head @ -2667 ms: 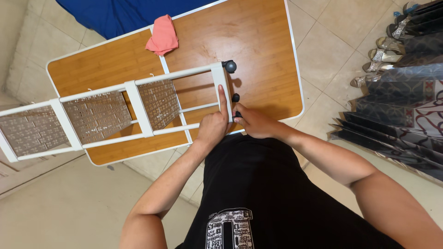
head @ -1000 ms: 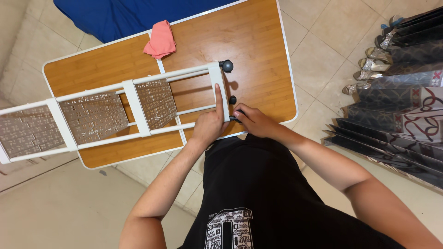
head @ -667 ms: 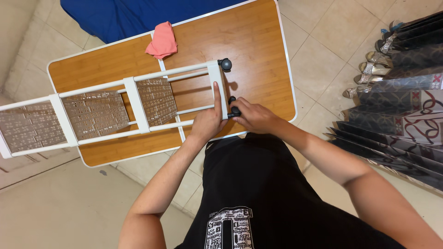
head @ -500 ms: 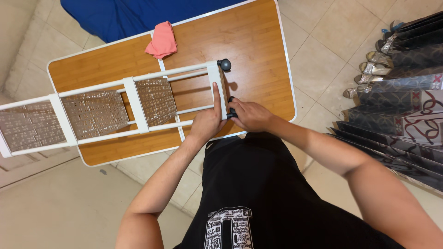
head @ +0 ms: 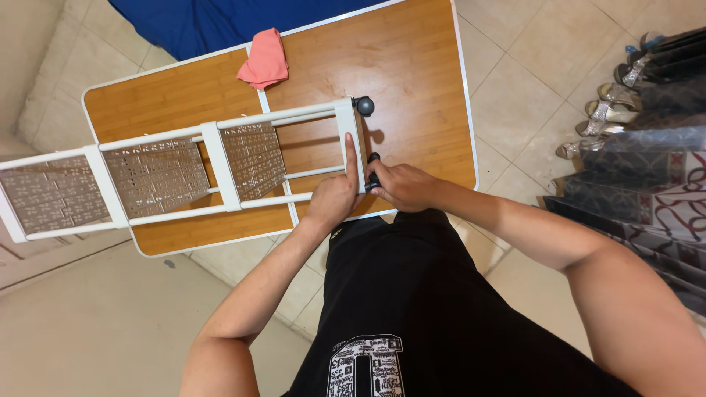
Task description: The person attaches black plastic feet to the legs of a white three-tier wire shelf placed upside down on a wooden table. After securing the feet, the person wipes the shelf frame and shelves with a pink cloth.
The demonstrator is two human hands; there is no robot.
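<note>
I see my left hand (head: 334,202) pressed against the near end of a white shelf rack (head: 213,165) that lies on its side across the wooden table (head: 412,66); the index finger runs straight up the flat end panel, the other fingers curl round its lower corner, so the hand is closed on the frame. My right hand (head: 401,185) sits just to the right of that grip, touching it, fingers bunched tight round a small black caster wheel (head: 373,170); only a sliver of the wheel shows between thumb and knuckles, and I cannot tell how it meets the frame. A second black caster (head: 363,105), round and matt, stands clear at the far corner of the same end panel, above both hands.

The rack is smooth white tube and flat bar; its shelves are translucent grey plastic pierced with a fine pattern of small holes. It stretches away to the left of the grip, past the table's edge, and its far end is cut off by the frame. The table top is warm, streaky wood grain with a thin white rim and rounded corners. A crumpled pink cloth (head: 265,62) lies well beyond the hands, near the far edge; a blue fabric (head: 220,22) shows beyond it, cut off. To the right of the grip, on pale floor tiles, shoes (head: 618,110) stand in a row, partly hidden.
</note>
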